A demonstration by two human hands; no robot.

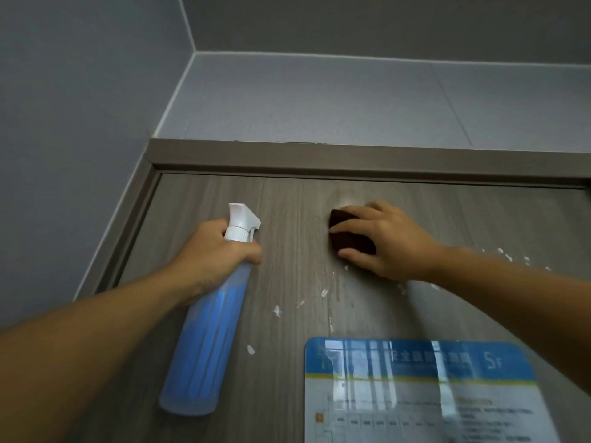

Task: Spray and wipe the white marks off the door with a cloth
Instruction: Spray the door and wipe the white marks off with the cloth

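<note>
Grey-brown wood-grain door across most of the view, seen from below looking up, its top edge under a matching door frame. Above and to the left, grey tiled walls meeting in a corner with pale grout lines. Low on the door, right of centre, a glossy blue-and-white sign with rounded corners, printed text, a table and "5F" in the blue band, much of it lost under reflections. Left of the sign, a translucent spray bottle holding blue liquid, white trigger head uppermost with nozzle toward the right, gripped at the neck by the left hand, fingers curled round just below the white collar, bottle body hanging down along the forearm. Right hand higher up and right of the bottle, pressed flat toward the door with fingers and thumb wrapped over a dark brown cloth, folded small and touching the wood. Just above the cloth, a faint wet smear. Scattered white marks below and beside the right hand: several between bottle and sign, a thin pale drip line running down toward the sign's top edge, more specks right of the right wrist, partly hidden by the forearm.
</note>
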